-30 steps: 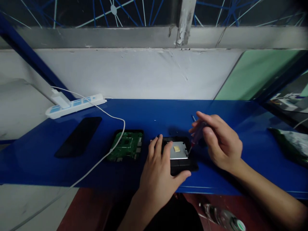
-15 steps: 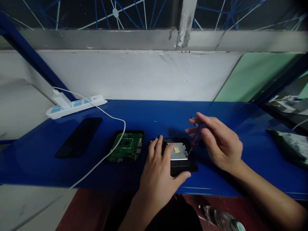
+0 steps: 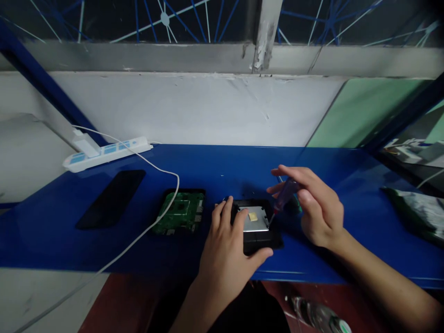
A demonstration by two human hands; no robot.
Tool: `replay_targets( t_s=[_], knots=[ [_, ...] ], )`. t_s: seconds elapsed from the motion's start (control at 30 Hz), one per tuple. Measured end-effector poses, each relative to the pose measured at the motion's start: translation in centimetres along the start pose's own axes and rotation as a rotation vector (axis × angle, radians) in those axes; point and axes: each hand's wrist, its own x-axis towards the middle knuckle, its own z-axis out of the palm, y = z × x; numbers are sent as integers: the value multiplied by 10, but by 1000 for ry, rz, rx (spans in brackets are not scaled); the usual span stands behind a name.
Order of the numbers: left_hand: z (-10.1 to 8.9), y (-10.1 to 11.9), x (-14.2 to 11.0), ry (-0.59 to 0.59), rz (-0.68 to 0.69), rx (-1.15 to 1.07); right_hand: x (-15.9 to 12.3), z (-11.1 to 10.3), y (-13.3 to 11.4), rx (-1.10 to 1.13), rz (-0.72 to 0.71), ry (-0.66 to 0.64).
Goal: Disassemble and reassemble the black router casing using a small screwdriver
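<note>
My left hand (image 3: 227, 245) braces a black plastic case (image 3: 265, 243), fingers at its left side and over the metal plate, thumb along its front edge. Inside the case lies a silvery metal plate (image 3: 256, 224) with a small yellowish square pad (image 3: 252, 216). In my right hand (image 3: 317, 208) is a screwdriver (image 3: 286, 192) with a translucent purple handle, held tilted between fingers and thumb. Its tip meets the plate's right edge, near a corner; any screw there is too small to make out. To the left sits a green circuit board (image 3: 182, 210) in a black shell.
A dark flat slab (image 3: 111, 199) lies on the blue table (image 3: 208, 162) at left, before a white power strip (image 3: 114, 150). A white cable (image 3: 138, 238) crosses over the circuit board. At right is a green-and-silver bag (image 3: 416, 208); below, a clear bottle (image 3: 317, 314).
My right thumb has moved off the screwdriver handle a little, so more of the handle shows. Its tip stays at the plate's right edge. My left hand keeps its place on the case.
</note>
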Motion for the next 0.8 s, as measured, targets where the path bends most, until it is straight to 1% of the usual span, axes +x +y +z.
replay_targets(
  t_s=[0.1, 0.23, 0.37, 0.47, 0.53, 0.63, 0.7, 0.8],
  knots=[
    [0, 1, 0, -12, -12, 6, -1, 1, -1, 1, 31, -5],
    [0, 1, -1, -16, -19, 11, -1, 2, 0, -52, -1, -24],
    [0, 0, 0, -15, -9, 13, -1, 2, 7, -74, 26, 18],
    [0, -1, 0, -8, -14, 8, -1, 0, 11, -63, -11, 28],
    [0, 0, 0, -8, -18, 6, -2, 0, 9, -36, -32, 13],
    [-1, 2, 0, -17, -26, 2, -3, 0, 2, -13, 12, -14],
    [-1, 2, -1, -24, -32, -2, -4, 1, -2, -25, 40, -14],
    [0, 1, -2, -15, -25, 0, -3, 3, -2, -55, 29, 7]
  ],
)
